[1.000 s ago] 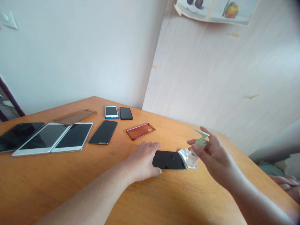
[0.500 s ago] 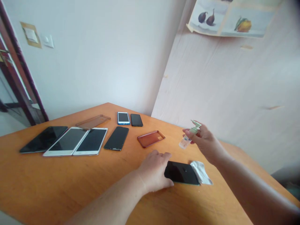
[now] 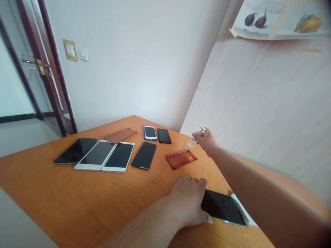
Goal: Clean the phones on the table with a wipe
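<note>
My left hand [image 3: 190, 200] is closed around the left end of a black phone [image 3: 224, 206] lying on the table, thumb at the near edge and fingers at the far edge. A liquid drop or small mark shows on its dark glass. Farther off, my right hand [image 3: 207, 140] grips a small clear pump bottle [image 3: 192, 142] with a pale green pump head, tilted over the table's far edge. A white cloth or tissue [image 3: 244, 210] lies at the phone's right end, partly hidden by my right forearm. Between the hands lies a reddish-brown phone case [image 3: 181, 159].
On the wooden table [image 3: 103, 199], a black tablet [image 3: 75, 151], two white-framed devices [image 3: 97, 155] and a black phone [image 3: 144, 155] lie at left. Behind them are a clear brown case [image 3: 120, 135], a blue-edged phone [image 3: 150, 133] and a small dark phone [image 3: 164, 135]. Walls rise behind.
My right hand has carried the pump bottle away from the phone, toward the table's far edge. My left hand keeps its hold on the phone. The view has swung left.
</note>
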`<state>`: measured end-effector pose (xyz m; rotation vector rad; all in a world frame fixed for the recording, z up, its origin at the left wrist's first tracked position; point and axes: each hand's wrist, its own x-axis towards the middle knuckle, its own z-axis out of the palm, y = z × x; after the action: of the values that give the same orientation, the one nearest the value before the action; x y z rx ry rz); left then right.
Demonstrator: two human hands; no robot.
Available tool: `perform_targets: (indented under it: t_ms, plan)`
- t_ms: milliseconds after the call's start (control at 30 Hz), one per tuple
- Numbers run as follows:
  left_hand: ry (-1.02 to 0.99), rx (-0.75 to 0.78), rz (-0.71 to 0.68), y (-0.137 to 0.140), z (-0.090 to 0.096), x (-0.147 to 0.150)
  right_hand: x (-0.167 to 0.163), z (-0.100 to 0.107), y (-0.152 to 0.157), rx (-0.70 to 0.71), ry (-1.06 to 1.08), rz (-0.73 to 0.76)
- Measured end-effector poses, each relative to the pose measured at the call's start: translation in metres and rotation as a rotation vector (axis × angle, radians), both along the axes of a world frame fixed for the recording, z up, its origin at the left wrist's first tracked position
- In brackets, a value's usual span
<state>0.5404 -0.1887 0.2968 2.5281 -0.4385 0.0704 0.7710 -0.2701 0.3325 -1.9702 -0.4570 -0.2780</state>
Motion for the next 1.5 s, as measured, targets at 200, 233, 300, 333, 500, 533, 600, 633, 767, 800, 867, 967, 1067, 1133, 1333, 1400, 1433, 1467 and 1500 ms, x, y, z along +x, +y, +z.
perform_targets:
  t_ms: [200,233,300,333,500,533,600,633,767,800,867,967,1067,1133,1333,1400,1433,1467,1500]
  plan:
    - [0.003,0.023,-0.011,0.0,0.002,0.0,0.016,-0.017,0.034,-0.058,0.005,-0.029]
    - [0.008,0.027,-0.013,0.0,0.002,0.0,0.017,-0.02,0.038,-0.074,0.01,-0.033]
    - [0.013,0.037,-0.013,-0.001,0.001,0.0,0.017,-0.026,0.044,-0.11,0.023,-0.046]
    - [0.009,0.039,-0.014,-0.001,0.001,0.0,0.017,-0.029,0.046,-0.128,0.03,-0.056]
    - [-0.019,0.04,-0.015,-0.002,0.002,0.001,0.018,-0.033,0.049,-0.21,0.064,-0.078]
    - [-0.014,0.039,-0.014,-0.002,0.002,0.001,0.017,-0.033,0.049,-0.221,0.073,-0.071]
    - [-0.003,0.037,-0.016,-0.001,0.003,0.001,0.016,-0.031,0.049,-0.232,0.094,-0.053]
    - [-0.002,0.036,-0.017,-0.001,0.004,0.001,0.015,-0.03,0.049,-0.232,0.104,-0.044]
    - [-0.006,0.035,-0.018,0.0,0.003,0.0,0.007,-0.025,0.039,-0.195,0.136,-0.024]
    - [-0.011,0.034,-0.016,0.0,0.002,0.0,0.004,-0.023,0.034,-0.181,0.136,-0.023]
    - [-0.031,0.031,-0.013,0.0,0.0,0.0,-0.005,-0.017,0.017,-0.154,0.13,-0.026]
    - [-0.069,0.033,-0.02,0.001,-0.002,0.0,-0.026,-0.004,-0.022,-0.124,0.106,-0.041]
    - [-0.088,0.034,-0.037,0.002,-0.004,0.001,-0.057,0.005,-0.074,-0.118,0.08,-0.084]
    - [-0.096,0.03,-0.039,0.003,-0.004,0.001,-0.08,0.005,-0.113,-0.131,0.066,-0.136]
    - [-0.088,0.023,-0.024,0.008,-0.003,0.002,-0.149,-0.02,-0.2,-0.257,0.087,-0.207]
    - [-0.066,0.014,-0.017,0.011,-0.003,0.004,-0.166,-0.033,-0.209,-0.344,0.101,-0.122]
    - [-0.056,0.011,-0.011,0.013,-0.003,0.005,-0.172,-0.038,-0.21,-0.402,0.1,-0.07]
    - [-0.047,0.008,-0.009,0.015,-0.004,0.006,-0.176,-0.043,-0.21,-0.46,0.092,-0.024]
    - [-0.039,0.009,-0.009,0.018,-0.004,0.007,-0.179,-0.047,-0.209,-0.514,0.081,0.01]
